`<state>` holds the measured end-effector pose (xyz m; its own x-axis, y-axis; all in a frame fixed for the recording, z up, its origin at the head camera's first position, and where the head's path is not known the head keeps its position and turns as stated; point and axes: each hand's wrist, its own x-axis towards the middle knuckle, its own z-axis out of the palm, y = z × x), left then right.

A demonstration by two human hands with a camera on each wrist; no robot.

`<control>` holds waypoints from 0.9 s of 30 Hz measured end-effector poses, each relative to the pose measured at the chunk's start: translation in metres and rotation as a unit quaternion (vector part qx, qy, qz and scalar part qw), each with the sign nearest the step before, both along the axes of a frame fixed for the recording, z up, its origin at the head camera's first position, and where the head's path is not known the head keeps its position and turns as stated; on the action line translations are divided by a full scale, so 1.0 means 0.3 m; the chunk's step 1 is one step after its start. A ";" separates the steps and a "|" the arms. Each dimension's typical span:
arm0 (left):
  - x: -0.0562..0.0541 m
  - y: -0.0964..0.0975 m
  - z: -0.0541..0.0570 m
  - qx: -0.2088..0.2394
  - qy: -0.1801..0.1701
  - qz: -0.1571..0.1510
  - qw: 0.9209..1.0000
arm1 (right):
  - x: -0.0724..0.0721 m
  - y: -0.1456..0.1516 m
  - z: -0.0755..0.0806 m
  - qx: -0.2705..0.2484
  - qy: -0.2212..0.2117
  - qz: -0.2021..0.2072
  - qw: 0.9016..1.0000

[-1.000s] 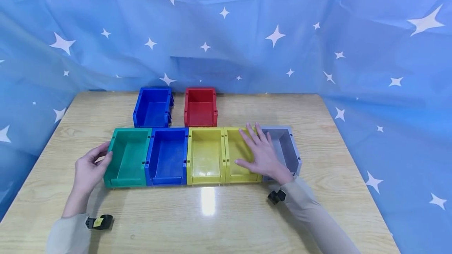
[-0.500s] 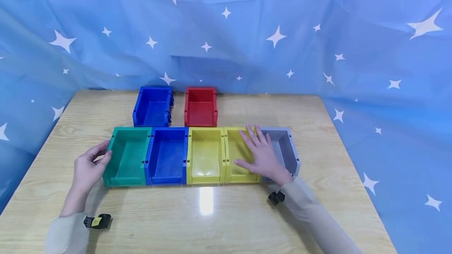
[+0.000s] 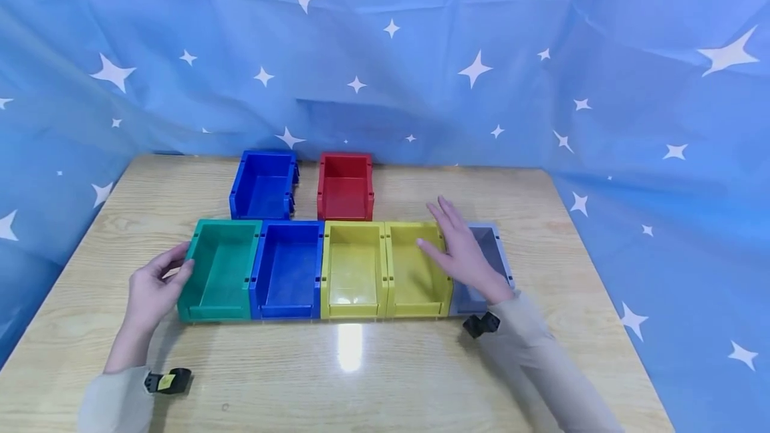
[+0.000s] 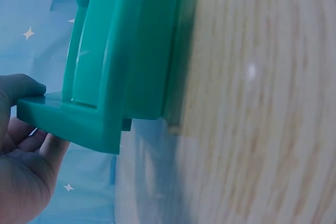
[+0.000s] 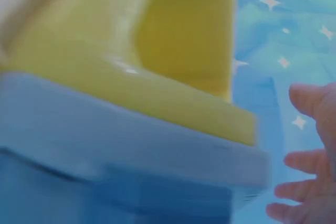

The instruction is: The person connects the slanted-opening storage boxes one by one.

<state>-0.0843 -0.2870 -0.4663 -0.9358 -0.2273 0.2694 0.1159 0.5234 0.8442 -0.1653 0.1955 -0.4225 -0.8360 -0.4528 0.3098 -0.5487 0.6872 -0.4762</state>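
The left hand [image 3: 153,289] pinches the left rim of the green bin [image 3: 222,276], thumb and fingers clamped on it. That bin stands on the table [image 3: 271,379], and to its right, side by side, come a blue bin [image 3: 289,272], a yellow bin [image 3: 355,269], a second yellow bin [image 3: 415,282] and a grey bin [image 3: 490,252]. The right hand [image 3: 465,258] hovers over the grey bin and the second yellow bin's edge, thumb spread apart from its straight fingers. Behind stand a rear blue bin [image 3: 263,192] and a red bin [image 3: 345,196]

Makeshift studio corner: starry blue backdrop [image 3: 421,45] around wood-grain table [image 3: 277,379].
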 end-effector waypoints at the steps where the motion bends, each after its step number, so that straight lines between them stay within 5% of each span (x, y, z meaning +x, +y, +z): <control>1: 0.001 0.001 0.000 0.002 0.001 0.001 1.000 | -0.010 -0.001 0.014 -0.009 -0.005 0.000 1.000; 8: 0.001 0.005 0.002 0.006 0.001 0.003 1.000 | -0.090 -0.020 0.082 -0.061 -0.027 0.011 0.998; 27: 0.004 0.003 0.004 -0.001 0.002 0.006 1.000 | -0.262 -0.168 0.128 -0.170 -0.133 -0.012 0.976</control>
<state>-0.0830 -0.2861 -0.4651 -0.9317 -0.2387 0.2736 0.1129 0.5257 0.8431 -0.2437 0.1452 -0.3841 -0.9165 -0.3405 0.2101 -0.3607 0.4756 -0.8023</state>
